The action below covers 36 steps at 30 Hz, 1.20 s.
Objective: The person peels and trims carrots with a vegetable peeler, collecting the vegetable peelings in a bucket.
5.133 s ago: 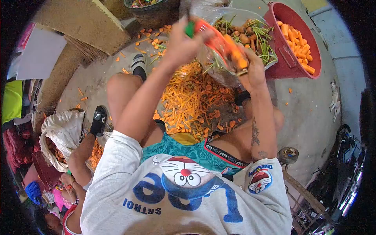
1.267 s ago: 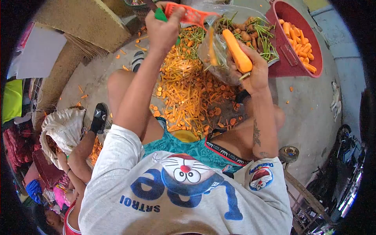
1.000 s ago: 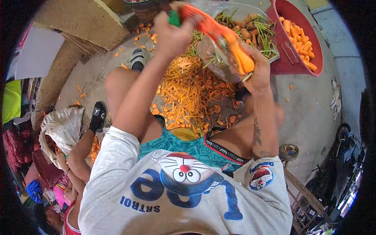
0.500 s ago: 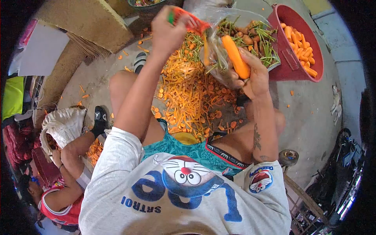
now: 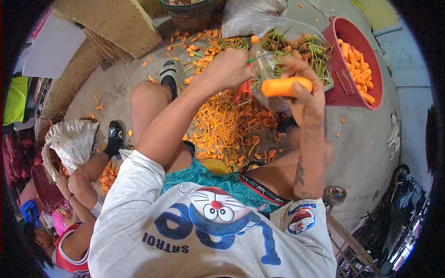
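Observation:
My left hand [image 5: 227, 69] is closed round a red and green peeler [image 5: 243, 91], mostly hidden by the fingers. Close to its right, my right hand [image 5: 307, 95] grips a smooth, peeled carrot [image 5: 285, 86] lying nearly level, its blunt end toward the left hand. Just above the left hand shows a small orange carrot piece [image 5: 255, 40]. Behind both hands stands a clear plastic bag [image 5: 289, 24] holding unpeeled carrots with green stalks [image 5: 320, 46]. Below them, a heap of carrot peelings [image 5: 218, 125] covers the floor between my legs.
At the right, a red tub [image 5: 334, 60] holds peeled carrots [image 5: 357, 67]. A white sack [image 5: 241, 18] and a dark bucket [image 5: 192, 14] stand at the back. Another person in a red top [image 5: 72, 250] sits at lower left beside a white sack [image 5: 76, 141].
My left hand has come down and right with the peeler, nearer the carrot. The carrot has turned from steeply tilted to nearly level in my right hand, which has moved slightly lower.

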Available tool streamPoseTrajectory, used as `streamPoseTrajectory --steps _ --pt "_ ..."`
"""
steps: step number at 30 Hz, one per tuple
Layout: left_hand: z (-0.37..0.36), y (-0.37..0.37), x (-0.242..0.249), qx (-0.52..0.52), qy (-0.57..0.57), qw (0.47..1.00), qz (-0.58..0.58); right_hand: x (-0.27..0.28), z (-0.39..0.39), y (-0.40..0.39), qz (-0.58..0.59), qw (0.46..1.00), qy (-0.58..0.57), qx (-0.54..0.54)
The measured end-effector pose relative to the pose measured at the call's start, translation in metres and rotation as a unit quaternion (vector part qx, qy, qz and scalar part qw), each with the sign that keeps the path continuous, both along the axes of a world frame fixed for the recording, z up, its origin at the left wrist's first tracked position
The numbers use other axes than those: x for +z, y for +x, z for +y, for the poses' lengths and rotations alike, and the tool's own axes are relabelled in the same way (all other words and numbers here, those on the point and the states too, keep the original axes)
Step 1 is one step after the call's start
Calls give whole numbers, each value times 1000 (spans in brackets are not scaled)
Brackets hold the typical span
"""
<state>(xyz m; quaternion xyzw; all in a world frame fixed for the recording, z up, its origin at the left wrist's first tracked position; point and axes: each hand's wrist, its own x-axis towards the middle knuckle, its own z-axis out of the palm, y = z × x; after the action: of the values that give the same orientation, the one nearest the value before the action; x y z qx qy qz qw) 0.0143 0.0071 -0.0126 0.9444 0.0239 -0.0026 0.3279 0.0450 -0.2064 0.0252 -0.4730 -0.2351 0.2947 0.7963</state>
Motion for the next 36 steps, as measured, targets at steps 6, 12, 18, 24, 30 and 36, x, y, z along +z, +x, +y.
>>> streamPoseTrajectory --steps 6,12,18,24,30,36 --pt "-6 -3 6 23 -22 996 -85 -30 -7 29 140 985 18 -103" --pt "-24 -17 30 -34 -52 992 -108 -21 1 7 -265 885 -307 -229" --pt "-23 -13 14 -21 -21 994 -106 -36 -11 21 -264 915 -250 -173" --pt "-3 0 7 1 -1 1000 12 -46 -21 37 -74 979 -90 -170" --pt "10 -1 -2 -2 19 1000 -11 4 -101 119 68 945 230 -221" --pt "4 -3 12 -7 13 1000 -15 -37 -83 135 -80 924 -266 -264"
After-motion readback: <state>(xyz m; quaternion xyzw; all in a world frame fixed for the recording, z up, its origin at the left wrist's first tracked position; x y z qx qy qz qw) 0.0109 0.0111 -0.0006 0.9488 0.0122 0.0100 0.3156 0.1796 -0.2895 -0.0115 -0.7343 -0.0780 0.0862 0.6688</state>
